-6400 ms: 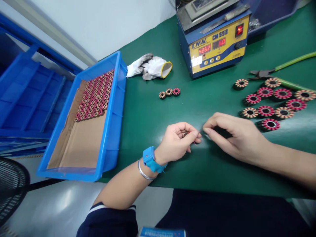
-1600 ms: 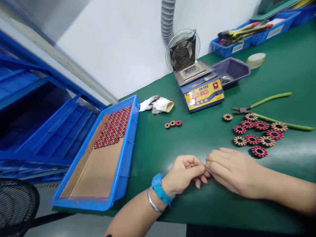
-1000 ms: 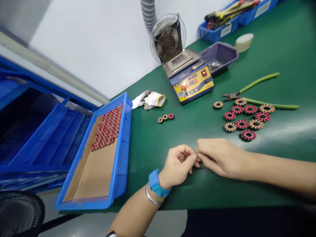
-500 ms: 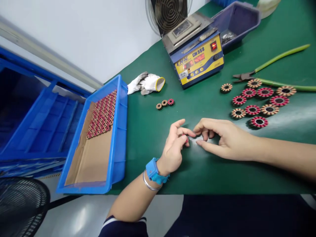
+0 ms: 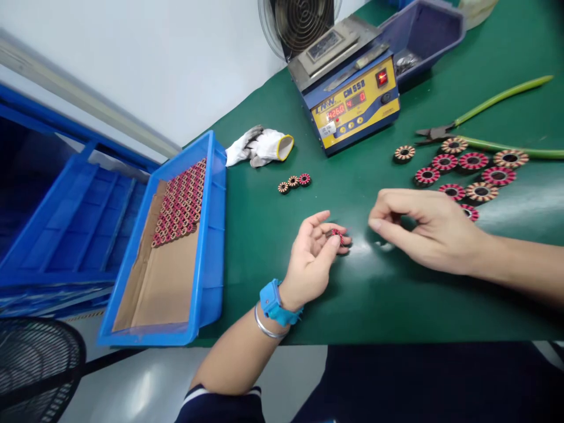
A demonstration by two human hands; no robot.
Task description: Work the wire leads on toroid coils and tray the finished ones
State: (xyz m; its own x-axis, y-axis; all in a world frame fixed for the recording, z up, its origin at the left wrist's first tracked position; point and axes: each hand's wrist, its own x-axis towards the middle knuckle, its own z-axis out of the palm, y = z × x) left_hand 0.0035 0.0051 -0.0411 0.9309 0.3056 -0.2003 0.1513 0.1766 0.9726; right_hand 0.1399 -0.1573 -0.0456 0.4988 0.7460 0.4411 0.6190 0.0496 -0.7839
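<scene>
My left hand (image 5: 311,252), with a blue wrist strap and a silver bangle, holds a small red-wound stator (image 5: 337,235) between thumb and fingers just above the green bench. To its right, my right hand (image 5: 429,229) is closed in a pinch, thumb against the bent fingers; whatever sits between the fingertips is too small to make out. Behind the right hand lie several loose stators, some red like this stator (image 5: 473,161) and some copper-coloured like this one (image 5: 482,191). Three more stators (image 5: 294,181) stand in a row beyond my left hand.
A blue tray (image 5: 211,235) lined with cardboard holds packed stators on the left. White gloves (image 5: 259,147) lie behind it. At the back stand a yellow-fronted CM 558 unit (image 5: 356,106) and a purple bin (image 5: 429,29). Green-handled cutters (image 5: 502,100) lie right.
My right hand has drawn away from my left hand, to the right, and now covers part of the loose stators. The red stator in my left hand shows more. The unit's display reading differs.
</scene>
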